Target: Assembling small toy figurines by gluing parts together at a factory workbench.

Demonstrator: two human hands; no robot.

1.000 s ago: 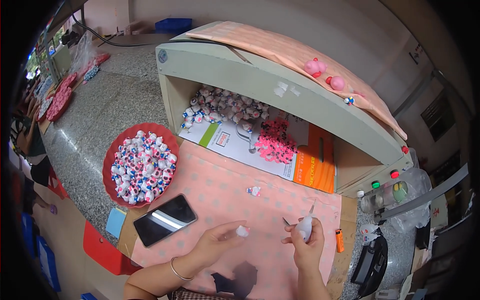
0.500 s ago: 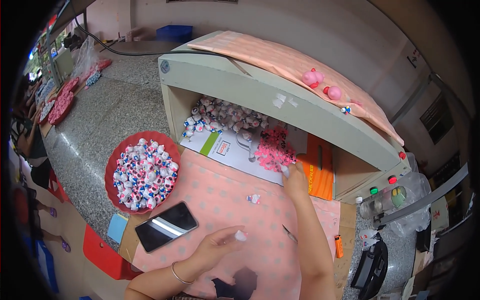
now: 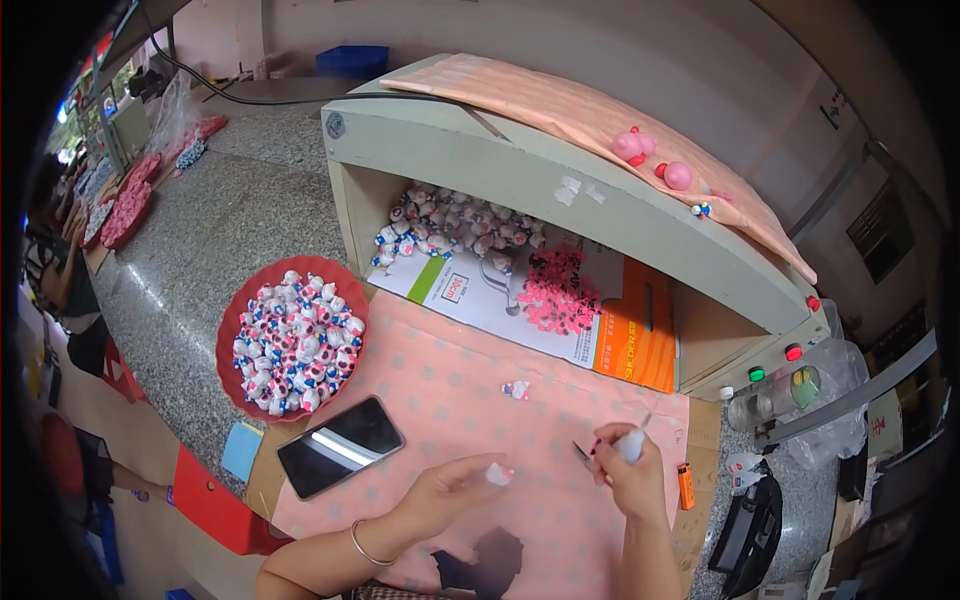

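My left hand (image 3: 440, 497) comes in from the lower left, a bracelet on its wrist. Its thumb and fingers pinch a small white figurine (image 3: 499, 475) with a touch of pink. To the right, my right hand (image 3: 632, 482) is closed around a small white bottle (image 3: 629, 446) with a thin tip pointing up. Near its fingertips shows a tiny dark pink piece (image 3: 597, 443). Pointed tweezers (image 3: 582, 453) lie on the pink cloth (image 3: 450, 390) just left of these fingers. Another figurine (image 3: 516, 390) lies on the cloth beyond both hands.
A pale green open-fronted box (image 3: 450, 135) holds many figurines (image 3: 460, 220) and a heap of pink pieces (image 3: 560, 295). At left stand a red bowl (image 3: 226, 345) full of figurines and a phone (image 3: 340, 447). An orange lighter (image 3: 685, 486) lies at right. Other people sit far left.
My right hand has drawn back from the pink heap toward me, bringing the white bottle and a tiny dark pink piece. My left hand still holds its figurine. The view has shifted slightly.
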